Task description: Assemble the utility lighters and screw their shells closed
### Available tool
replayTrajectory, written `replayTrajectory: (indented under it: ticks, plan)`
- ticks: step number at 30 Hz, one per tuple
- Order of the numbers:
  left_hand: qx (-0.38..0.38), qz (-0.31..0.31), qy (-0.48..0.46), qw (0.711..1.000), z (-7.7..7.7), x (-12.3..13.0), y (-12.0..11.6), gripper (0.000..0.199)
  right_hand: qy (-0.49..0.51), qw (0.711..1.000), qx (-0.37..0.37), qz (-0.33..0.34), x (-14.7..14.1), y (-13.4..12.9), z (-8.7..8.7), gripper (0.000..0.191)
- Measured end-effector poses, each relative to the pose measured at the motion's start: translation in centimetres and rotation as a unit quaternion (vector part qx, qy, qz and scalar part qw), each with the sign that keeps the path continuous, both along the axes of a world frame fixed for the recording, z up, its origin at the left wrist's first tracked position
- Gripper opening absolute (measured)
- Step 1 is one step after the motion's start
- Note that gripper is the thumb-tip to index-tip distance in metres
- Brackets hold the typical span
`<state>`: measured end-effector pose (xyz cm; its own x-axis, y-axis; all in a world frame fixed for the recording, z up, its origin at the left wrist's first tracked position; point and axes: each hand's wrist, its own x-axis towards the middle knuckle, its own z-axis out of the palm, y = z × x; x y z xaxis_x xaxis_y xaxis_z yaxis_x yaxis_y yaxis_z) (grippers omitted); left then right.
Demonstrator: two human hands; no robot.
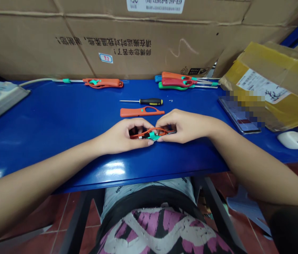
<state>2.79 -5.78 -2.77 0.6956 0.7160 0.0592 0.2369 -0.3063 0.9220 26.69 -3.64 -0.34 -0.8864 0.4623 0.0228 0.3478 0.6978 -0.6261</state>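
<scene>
**Both hands close around an opened orange lighter**

From the head camera we look down on a blue counter (59, 120), with the two hands meeting near its front edge. Between them, held just above the surface, we see an opened lighter half (162, 129) in orange, with a green trigger (153, 136) at its middle and some dark inner parts beside it. The left hand (119, 137) has its grip closed on the left portion, thumb in front and fingers behind. The right hand (184, 125) pinches the other end, its grip likewise closed, and the fingertips of both come close together at the trigger. Fingers hide much of the piece, so we cannot tell how all its inner parts sit.

Just beyond the hands we find an orange shell (130, 112) lying flat, and behind that a black and yellow screwdriver (151, 101), its shaft pointing left. Tiny pale bits (170, 101) lie near its handle, too small for us to name.

Farther back, along a large cardboard box (85, 46), we see an orange lighter (109, 83) on the left and a pile of lighters (177, 81) in several colours on the right. A phone (237, 116) rests near a yellow-taped parcel (291, 81).
</scene>
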Motion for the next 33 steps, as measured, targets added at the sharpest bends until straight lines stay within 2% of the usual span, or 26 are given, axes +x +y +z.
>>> replayTrajectory:
  ticks: [6, 10, 15, 19, 26, 33]
  plan:
    - [0.016, 0.025, 0.030, 0.999, -0.2, -0.1, -0.2, 0.031, -0.031, 0.998, -0.057, -0.010, 0.1, 0.0, 0.3, 0.021]
    - [0.087, 0.043, 0.054, 0.994, -0.3, -0.3, -0.1, 0.037, -0.058, 0.996, -0.064, -0.021, 0.4, 0.1, 0.6, 0.018]
    - [0.157, 0.031, 0.080, 0.984, -0.5, -0.5, 0.3, 0.026, -0.037, 0.997, -0.050, -0.048, 0.6, 0.4, 0.6, 0.018]
    - [0.175, 0.020, 0.090, 0.980, -0.8, -0.6, 0.4, 0.021, 0.016, 0.995, -0.049, -0.089, -0.1, 0.2, 0.1, 0.020]
    - [0.194, 0.028, 0.100, 0.975, -0.9, -0.6, 0.6, 0.020, 0.033, 0.989, -0.088, -0.118, -0.9, 0.2, -0.5, 0.019]
    - [0.181, 0.012, 0.089, 0.979, -0.9, -0.8, 0.8, 0.017, 0.081, 0.972, -0.182, -0.124, -1.0, 0.4, -1.5, 0.031]
